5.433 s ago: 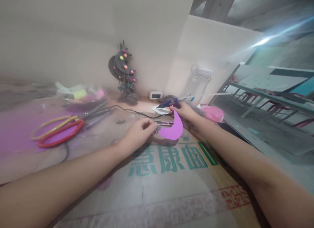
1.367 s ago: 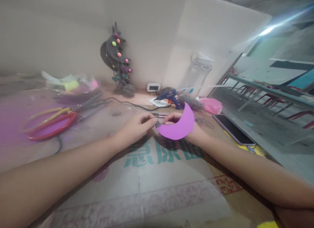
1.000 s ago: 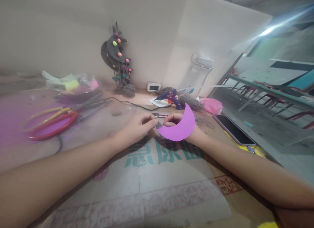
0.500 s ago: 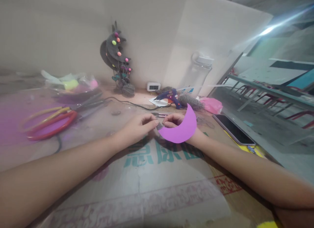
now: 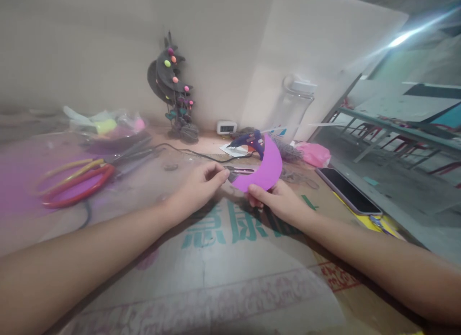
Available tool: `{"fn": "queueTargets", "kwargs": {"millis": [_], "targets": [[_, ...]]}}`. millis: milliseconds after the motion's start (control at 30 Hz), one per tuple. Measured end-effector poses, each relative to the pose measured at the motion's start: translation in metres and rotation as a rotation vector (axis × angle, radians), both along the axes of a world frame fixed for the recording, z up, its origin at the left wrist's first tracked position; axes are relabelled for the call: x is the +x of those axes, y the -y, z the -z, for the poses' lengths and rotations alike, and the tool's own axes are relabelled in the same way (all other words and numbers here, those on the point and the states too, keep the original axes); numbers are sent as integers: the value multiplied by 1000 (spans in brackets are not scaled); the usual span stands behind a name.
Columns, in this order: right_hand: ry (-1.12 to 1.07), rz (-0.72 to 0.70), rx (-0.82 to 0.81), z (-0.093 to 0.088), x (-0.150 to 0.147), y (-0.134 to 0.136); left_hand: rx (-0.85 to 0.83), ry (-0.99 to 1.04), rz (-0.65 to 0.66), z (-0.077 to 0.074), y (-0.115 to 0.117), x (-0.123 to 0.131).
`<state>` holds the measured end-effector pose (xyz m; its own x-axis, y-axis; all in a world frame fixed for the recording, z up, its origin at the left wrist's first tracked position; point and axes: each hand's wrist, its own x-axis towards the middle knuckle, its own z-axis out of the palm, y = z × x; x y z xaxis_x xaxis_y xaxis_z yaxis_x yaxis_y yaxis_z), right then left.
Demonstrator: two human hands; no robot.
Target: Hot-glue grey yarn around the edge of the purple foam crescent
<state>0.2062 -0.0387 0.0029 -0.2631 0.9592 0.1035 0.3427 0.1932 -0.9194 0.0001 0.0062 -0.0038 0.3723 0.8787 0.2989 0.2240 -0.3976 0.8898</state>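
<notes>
A flat purple crescent moon cutout (image 5: 271, 166), which looks like card or foam, is held up above the cardboard-covered table. My right hand (image 5: 275, 198) grips its lower edge, thumb in front and fingers behind. At its left tip is a small grey patch, seemingly wound grey yarn (image 5: 231, 177). My left hand (image 5: 207, 181) is closed in a pinch at that tip, on the grey yarn as far as I can see. Behind the crescent lie a craft knife (image 5: 241, 170) and a blue glue gun (image 5: 256, 142), both partly covered by it.
Scissors (image 5: 77, 186) with red and yellow handles lie left. A grey moon ornament with pompoms (image 5: 169, 80) stands against the wall, near a small digital clock (image 5: 226, 128). A clear bottle (image 5: 293, 109), a pink bag (image 5: 313, 154) and a phone (image 5: 347, 191) are right.
My right hand has moved from behind the crescent to its lower edge, thumb now in front. The crescent has shifted slightly left and up and turned more upright. My left hand stays at the tip.
</notes>
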Motion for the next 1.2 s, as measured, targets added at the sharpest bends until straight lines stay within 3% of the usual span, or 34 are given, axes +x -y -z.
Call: {"fn": "queueTargets", "kwargs": {"millis": [200,433,1200], "targets": [[-130,68,16,4,-2,-4,19,106,71,0,8,1],[-100,62,29,2,-2,-4,338,-165,52,2,10,0],[-99,36,23,6,0,-4,429,-206,-33,-2,14,-1]]}}
